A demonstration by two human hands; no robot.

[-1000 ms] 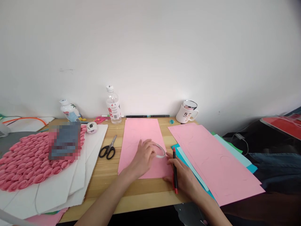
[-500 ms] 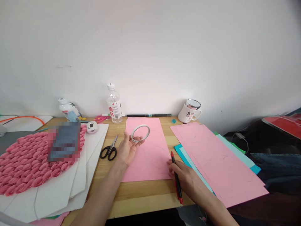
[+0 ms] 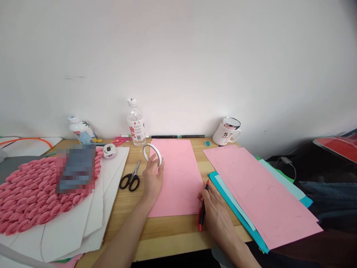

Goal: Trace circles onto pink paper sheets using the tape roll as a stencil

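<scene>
At pink sheet (image 3: 178, 175) left edge, left hand (image 3: 153, 176) grips tape ring (image 3: 152, 153); scissors (image 3: 130, 178) near.

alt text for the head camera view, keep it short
A person's left hand holds a white roll of tape at the edge of a pink sheet on a wooden desk, while the right hand grips a red pen beside it. Scissors, a bottle, a mug and more coloured paper sit around them.
</scene>
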